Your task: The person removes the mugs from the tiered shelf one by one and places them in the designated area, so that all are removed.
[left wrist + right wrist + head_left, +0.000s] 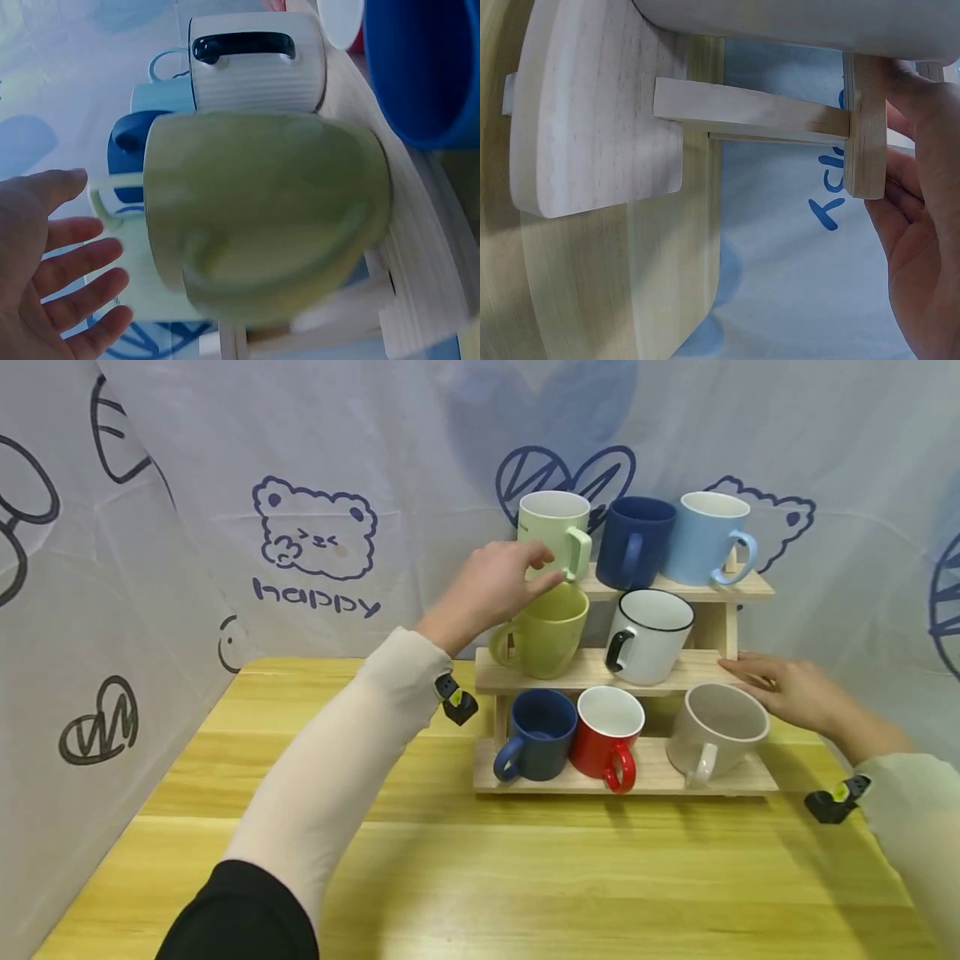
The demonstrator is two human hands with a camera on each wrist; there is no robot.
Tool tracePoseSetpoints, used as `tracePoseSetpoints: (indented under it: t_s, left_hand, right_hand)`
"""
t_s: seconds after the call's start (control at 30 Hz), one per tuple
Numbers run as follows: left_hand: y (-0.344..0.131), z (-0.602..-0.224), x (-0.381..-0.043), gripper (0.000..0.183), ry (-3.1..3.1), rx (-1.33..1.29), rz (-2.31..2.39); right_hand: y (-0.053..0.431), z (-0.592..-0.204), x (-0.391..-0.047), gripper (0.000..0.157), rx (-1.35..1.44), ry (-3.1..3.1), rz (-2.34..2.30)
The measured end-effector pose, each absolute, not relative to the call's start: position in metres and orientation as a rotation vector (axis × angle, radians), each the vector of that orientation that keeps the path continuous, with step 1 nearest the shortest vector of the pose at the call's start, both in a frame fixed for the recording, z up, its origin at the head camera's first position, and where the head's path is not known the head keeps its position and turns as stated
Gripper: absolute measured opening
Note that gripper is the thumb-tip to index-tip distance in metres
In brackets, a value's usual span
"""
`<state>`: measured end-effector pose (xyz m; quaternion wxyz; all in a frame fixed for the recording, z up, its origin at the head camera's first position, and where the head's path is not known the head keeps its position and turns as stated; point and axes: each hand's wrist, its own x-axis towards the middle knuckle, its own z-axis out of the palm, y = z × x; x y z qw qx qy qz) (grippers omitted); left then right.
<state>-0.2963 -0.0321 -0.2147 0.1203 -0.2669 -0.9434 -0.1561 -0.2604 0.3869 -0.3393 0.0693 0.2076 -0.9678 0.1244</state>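
My left hand reaches to the upper left of the three-tier wooden mug rack. Its fingers are spread and loosely bent, right beside the pale green mug on the top tier. In the left wrist view they overlap that mug's side, and nothing is held between them. Just below the hand is a yellow-green mug, its handle pointing left, on the middle tier. My right hand grips the right end of the middle board, thumb and fingers around the wood in the right wrist view.
Dark blue and light blue mugs share the top tier. A white mug with a black rim stands mid-tier. Below are blue, red and beige mugs. Behind the wooden table hangs a printed cloth.
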Motion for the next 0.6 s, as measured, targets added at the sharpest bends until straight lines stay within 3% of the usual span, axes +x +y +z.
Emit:
tracePoseSetpoints:
  t_s: [0.6]
  left_hand:
    - [0.014,-0.196,-0.313,0.049,-2.771,-0.512,-0.276]
  right_hand:
    - [0.389,-0.345,-0.261,0.042,0.631,-2.853,0.410]
